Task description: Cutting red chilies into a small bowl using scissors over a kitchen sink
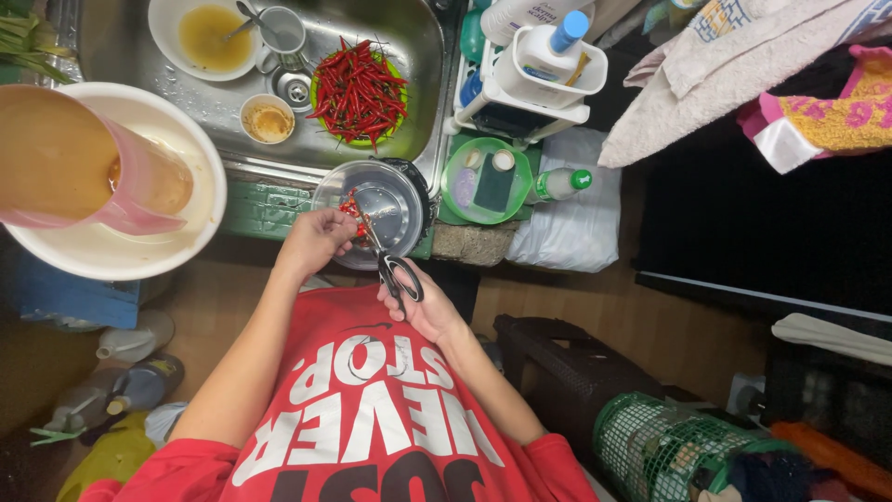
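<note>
Scissors (395, 265) snipping a chili (351, 208) over the bowl (409, 191).
Right hand (423, 307) grips the handles; left hand (316, 240) pinches the chili beside the blades.

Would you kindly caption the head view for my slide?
Left hand holds red chilies over a metal bowl; right hand works scissors.

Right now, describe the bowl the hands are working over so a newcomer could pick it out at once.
Start at the steel sink with the green basket of red chillies. On its near edge sits a clear glass bowl, under the left hand and the black-handled scissors in the right hand. Unlike the white bowls nearby, it is see-through and holds only a few cut red chilli pieces.
</note>
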